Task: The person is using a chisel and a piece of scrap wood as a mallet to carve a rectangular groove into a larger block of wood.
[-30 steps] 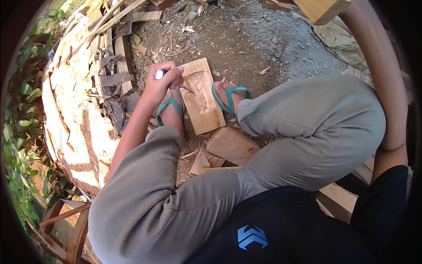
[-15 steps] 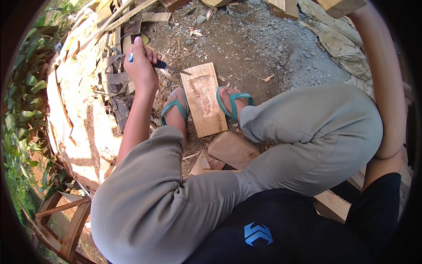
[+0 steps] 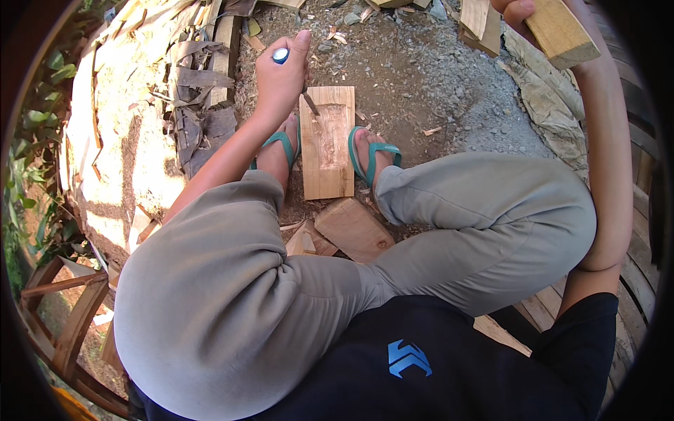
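My left hand [image 3: 282,76] is wrapped round the dark blue handle of a chisel [image 3: 312,104]. The blade slants down to the upper left part of a pale wooden board [image 3: 328,184], at the edge of its rough, shallow hollow. That board lies on the ground between my feet. At the upper right, my right hand [image 3: 518,12] grips a thick wooden block [image 3: 563,31], raised and apart from the chisel; part of this hand is cut off by the picture's edge.
My feet in green flip-flops [image 3: 385,149] flank the board. Nearer me lie wood offcuts [image 3: 354,228]. Dark torn strips [image 3: 202,130] and sunlit ground are on the left. Gravel, wood chips and a crumpled sheet [image 3: 540,98] lie to the right, with more blocks [image 3: 479,28] at the far side.
My left hand has swung right and turned the chisel steeper, over the board. More of the block and my right hand now shows at the upper right. The whole view has shifted slightly.
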The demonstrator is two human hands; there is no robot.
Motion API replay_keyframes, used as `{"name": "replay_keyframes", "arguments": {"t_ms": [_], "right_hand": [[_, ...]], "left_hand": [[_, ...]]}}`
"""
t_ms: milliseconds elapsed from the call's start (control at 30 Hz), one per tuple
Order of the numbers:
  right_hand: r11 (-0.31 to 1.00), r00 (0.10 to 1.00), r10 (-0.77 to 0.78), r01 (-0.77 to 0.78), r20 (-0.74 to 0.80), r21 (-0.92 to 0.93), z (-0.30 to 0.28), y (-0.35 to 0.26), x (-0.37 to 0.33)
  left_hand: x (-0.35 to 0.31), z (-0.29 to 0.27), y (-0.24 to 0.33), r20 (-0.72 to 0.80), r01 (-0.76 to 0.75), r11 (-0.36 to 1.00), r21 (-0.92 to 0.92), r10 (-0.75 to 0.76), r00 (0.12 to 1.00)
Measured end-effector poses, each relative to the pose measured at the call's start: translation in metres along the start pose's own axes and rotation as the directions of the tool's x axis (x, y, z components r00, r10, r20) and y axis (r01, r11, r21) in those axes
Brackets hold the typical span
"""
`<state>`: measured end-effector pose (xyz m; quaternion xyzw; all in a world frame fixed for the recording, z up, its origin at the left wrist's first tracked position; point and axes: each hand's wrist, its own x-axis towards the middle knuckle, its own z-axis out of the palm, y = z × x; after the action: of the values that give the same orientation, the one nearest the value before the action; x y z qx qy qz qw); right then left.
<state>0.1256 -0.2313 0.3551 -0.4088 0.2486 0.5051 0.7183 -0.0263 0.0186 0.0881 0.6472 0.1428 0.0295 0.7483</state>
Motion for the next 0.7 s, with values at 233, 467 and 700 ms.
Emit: {"name": "replay_keyframes", "arguments": {"t_ms": [233,467,700], "right_hand": [[0.995,0.998,-0.062,0.061,-0.011,-0.073,-0.001,0.002,0.004],[0.987,0.998,-0.064,0.064,0.003,-0.146,-0.007,-0.001,0.012],[0.986,0.999,-0.054,0.054,0.003,-0.161,-0.011,-0.002,0.019]], "left_hand": [[-0.005,0.002,0.004,0.021,0.057,0.998,0.041,-0.058,0.998],[0.001,0.006,-0.015,0.065,0.061,0.989,0.136,-0.071,0.995],[0.029,0.009,-0.038,0.134,0.030,0.989,0.142,-0.049,0.990]]}}
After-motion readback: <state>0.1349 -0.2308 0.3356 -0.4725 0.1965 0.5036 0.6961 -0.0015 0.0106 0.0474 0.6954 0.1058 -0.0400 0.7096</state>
